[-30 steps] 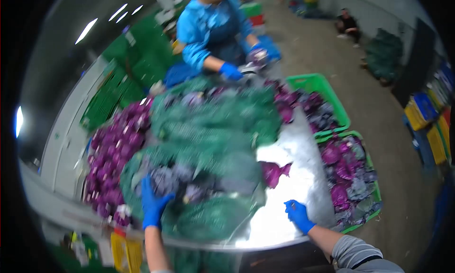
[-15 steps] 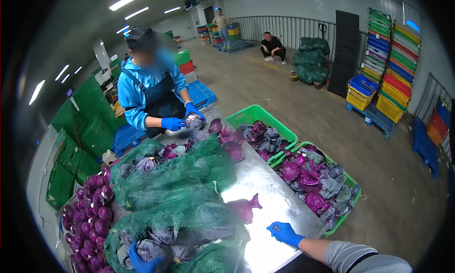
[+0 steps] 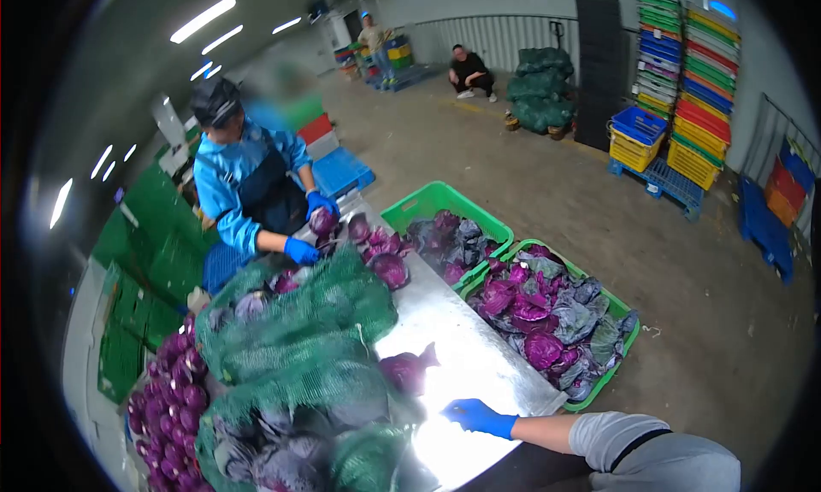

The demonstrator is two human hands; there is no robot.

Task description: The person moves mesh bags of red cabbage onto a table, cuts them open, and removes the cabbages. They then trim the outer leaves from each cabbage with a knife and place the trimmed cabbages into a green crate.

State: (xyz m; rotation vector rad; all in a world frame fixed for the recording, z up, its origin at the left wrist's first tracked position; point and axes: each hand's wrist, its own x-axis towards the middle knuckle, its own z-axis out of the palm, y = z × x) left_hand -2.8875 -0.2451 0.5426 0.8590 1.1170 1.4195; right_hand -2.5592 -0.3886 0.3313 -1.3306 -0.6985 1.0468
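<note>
My right hand (image 3: 479, 418), in a blue glove, is held over the bright metal table (image 3: 466, 338). Its fingers are curled together, and glare hides what they grip, if anything. Just beyond it lies a purple cabbage leaf (image 3: 407, 372) on the steel. My left hand is out of view. Dark-leaved red cabbages (image 3: 291, 468) sit at the mouth of a green mesh sack (image 3: 316, 398) at the near left. Behind that, a second mesh sack (image 3: 333, 308) lies full on the table.
Across the table a co-worker (image 3: 252, 171) handles a red cabbage (image 3: 323, 222). Two green crates (image 3: 629, 342) of trimmed leaves stand along the table's right side. Peeled cabbages (image 3: 171, 406) are piled at the left. Stacked crates (image 3: 705, 90) stand far right.
My left hand has gone from the near cabbages and out of view. My right hand has shifted slightly left in view. The co-worker's cabbage now shows purple instead of dull outer leaves.
</note>
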